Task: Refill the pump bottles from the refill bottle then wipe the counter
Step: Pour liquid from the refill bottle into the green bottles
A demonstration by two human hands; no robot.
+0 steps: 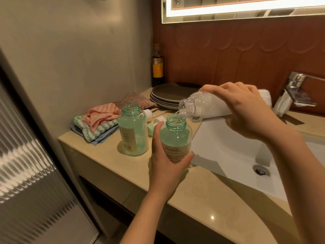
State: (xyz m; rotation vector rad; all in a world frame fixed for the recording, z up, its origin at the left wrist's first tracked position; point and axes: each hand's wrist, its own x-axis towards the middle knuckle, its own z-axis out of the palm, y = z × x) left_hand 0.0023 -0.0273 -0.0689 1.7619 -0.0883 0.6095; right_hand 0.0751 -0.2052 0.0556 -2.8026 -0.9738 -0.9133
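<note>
pump bottles: 2, green, pumps off. bottle a (176, 138) is upright at the counter (193, 191) edge beside the sink (228, 155); left hand (165, 162) grips it low, fingers and thumb curled round the label. bottle b (132, 136) stands free on the counter, just left of a. refill bottle (202, 107): 1, clear, tipped mouth-down over a's neck, with a thin stream running in; right hand (243, 106) grips its body from above. pump heads (159, 119): 2, white, lying behind the bottles. cloths (100, 120): 4, one each pink, green-white, blue and brown. plates (168, 95): dark stack, count unclear. dark bottle (157, 67): 1, in the corner. counter is beige stone; the basin is white with a chrome tap (295, 88); brown scalloped wall, lit mirror (246, 9). both pump bottles have beige labels with unreadable print, and b shows a barcode.
</note>
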